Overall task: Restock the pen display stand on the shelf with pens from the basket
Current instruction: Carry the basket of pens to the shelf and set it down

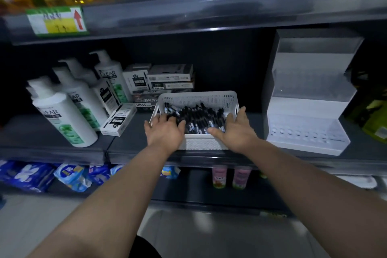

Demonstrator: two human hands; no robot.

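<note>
- I see the dark shelf (125, 146) running across the whole view; everything in the task sits on it.
- The white pen display stand (310, 115) stands at the right of the shelf. It is stepped, with a row of holes along its lowest tier, and is just beside the basket but apart from both hands.
- White pump bottles (62, 115) stand at the left, with small stacked boxes (169, 77) behind and beside them.
- The white perforated basket (201, 97) sits mid-shelf, between the bottles and the stand.
- My left hand (165, 132) lies over the basket's front left corner, fingers spread and straight, tips on the pens, gripping nothing.
- My right hand (234, 130) lies at the front right corner, fingers extended along the side wall, thumb reaching over the pens, nothing clasped.
- The black pens (199, 115) lie heaped inside the basket, between my two hands.
</note>
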